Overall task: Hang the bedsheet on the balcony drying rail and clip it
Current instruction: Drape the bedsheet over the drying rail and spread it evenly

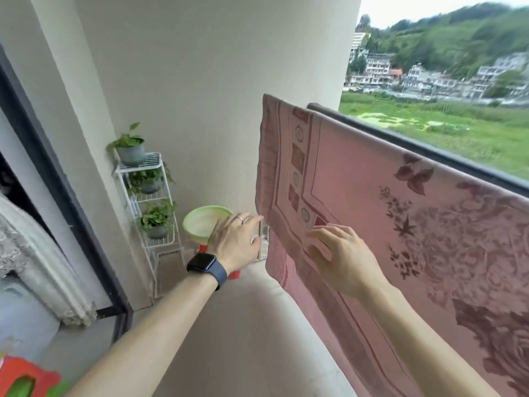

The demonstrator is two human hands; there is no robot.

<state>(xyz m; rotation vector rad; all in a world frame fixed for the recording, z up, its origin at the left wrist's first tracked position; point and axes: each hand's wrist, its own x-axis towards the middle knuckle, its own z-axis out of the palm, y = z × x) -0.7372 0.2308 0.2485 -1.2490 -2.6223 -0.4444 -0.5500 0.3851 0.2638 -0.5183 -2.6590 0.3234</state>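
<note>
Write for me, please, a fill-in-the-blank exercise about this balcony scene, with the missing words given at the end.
1. The pink bedsheet hangs over the dark ____ of the balcony.
2. The smartwatch sits on the person's ____ wrist.
3. The white rack holds ____ potted plants.
4. The basin beside the rack is ____ in colour.

Missing words: rail; left; three; green.
</note>
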